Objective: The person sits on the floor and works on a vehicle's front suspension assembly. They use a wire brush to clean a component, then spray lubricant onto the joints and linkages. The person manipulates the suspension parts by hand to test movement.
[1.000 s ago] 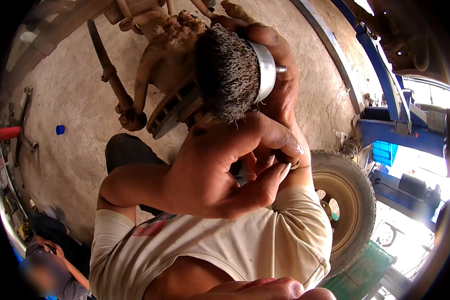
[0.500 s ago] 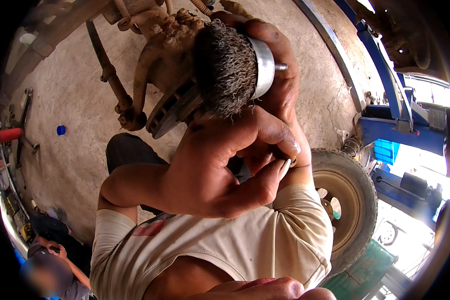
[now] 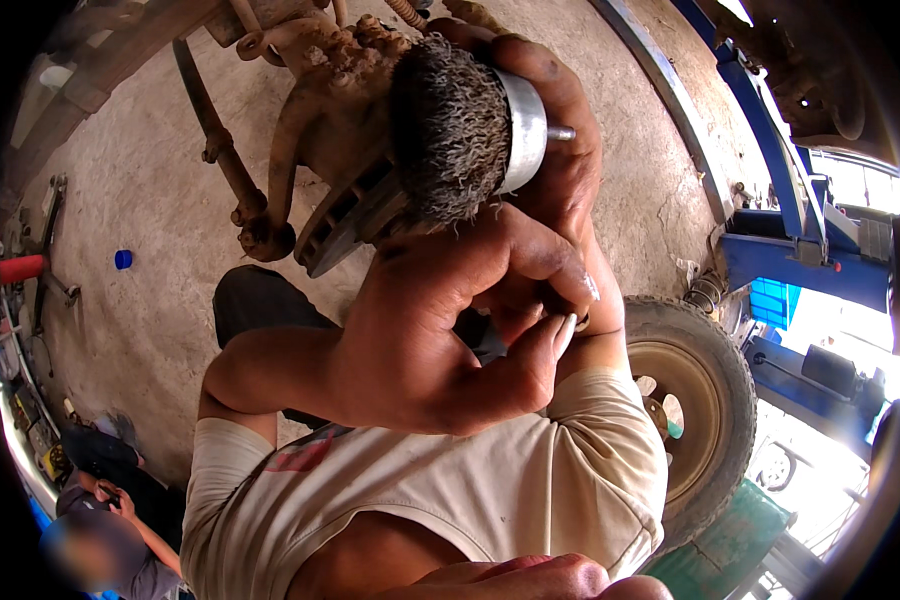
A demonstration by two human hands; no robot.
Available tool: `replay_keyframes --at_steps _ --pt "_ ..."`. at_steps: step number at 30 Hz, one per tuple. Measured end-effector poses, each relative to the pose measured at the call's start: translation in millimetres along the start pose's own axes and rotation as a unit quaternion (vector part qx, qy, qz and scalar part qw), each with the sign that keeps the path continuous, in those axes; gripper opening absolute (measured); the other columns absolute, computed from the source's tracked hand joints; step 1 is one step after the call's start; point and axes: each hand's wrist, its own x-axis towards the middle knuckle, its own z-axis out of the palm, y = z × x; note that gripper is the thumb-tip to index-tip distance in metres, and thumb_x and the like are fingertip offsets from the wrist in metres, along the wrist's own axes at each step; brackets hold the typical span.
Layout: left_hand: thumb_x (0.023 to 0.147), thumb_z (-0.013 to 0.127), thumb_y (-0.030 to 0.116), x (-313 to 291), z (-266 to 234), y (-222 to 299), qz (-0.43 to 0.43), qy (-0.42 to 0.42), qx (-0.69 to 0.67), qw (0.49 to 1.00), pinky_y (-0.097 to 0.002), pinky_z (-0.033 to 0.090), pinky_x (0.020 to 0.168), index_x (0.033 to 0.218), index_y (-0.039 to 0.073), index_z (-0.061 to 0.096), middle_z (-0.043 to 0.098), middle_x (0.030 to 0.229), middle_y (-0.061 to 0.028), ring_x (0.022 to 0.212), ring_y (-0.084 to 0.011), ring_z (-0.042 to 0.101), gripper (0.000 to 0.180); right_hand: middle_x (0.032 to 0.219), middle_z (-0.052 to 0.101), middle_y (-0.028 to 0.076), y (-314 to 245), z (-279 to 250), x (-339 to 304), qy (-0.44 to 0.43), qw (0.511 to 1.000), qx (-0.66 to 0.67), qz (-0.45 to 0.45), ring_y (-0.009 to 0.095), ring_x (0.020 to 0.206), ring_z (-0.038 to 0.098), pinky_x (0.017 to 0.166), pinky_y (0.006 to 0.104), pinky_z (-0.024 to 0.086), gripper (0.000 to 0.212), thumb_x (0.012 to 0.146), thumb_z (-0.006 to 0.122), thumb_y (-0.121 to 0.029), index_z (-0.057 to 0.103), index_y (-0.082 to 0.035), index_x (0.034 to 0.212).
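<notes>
My right hand (image 3: 567, 150) holds a wire cup brush (image 3: 452, 132) up in front of me, its fingers curled round the metal cup. The brush has frayed grey-brown bristles facing left and a thin shank sticking out to the right. Below it, my left hand (image 3: 440, 330) is closed in a pinch, thumb and finger against a small round piece (image 3: 582, 323) that is mostly hidden. Just behind the hands sits a brake disc (image 3: 338, 228) on a rusty, dirt-caked wheel hub assembly (image 3: 335, 110).
A wheel with a tyre (image 3: 705, 400) stands at my right. Blue metal lift parts (image 3: 810, 268) and a blue crate (image 3: 773, 302) are farther right. On the concrete floor at left lies a blue cap (image 3: 123, 260). Another person (image 3: 110, 530) sits at the lower left near tools.
The wire cup brush and both hands have shifted very slightly upward. Both grips look the same.
</notes>
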Motion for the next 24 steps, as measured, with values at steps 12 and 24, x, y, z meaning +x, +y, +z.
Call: replay_keyframes --at_steps 12,24 --pt "0.08 0.053 -0.007 6 3 -4 0.049 0.015 -0.032 0.998 -0.0233 0.058 0.063 0.109 -0.007 0.045 0.053 0.098 -0.0128 0.08 -0.0114 0.06 0.03 0.142 0.037 0.025 23 -10 -5 -0.005 0.998 0.044 -0.048 0.029 0.126 0.047 0.1 0.0407 0.048 0.123 0.045 0.093 -0.044 0.034 0.013 0.136" --pt "0.084 0.053 -0.002 2 0 1 0.006 0.033 -0.028 0.999 -0.022 0.052 0.063 0.108 -0.001 0.051 0.06 0.091 -0.0077 0.073 -0.0086 0.062 0.024 0.138 0.043 0.027 -4 21 -5 0.098 0.987 -0.123 0.016 0.034 0.124 0.048 0.102 0.0442 0.043 0.105 0.064 0.086 -0.045 0.034 0.007 0.139"
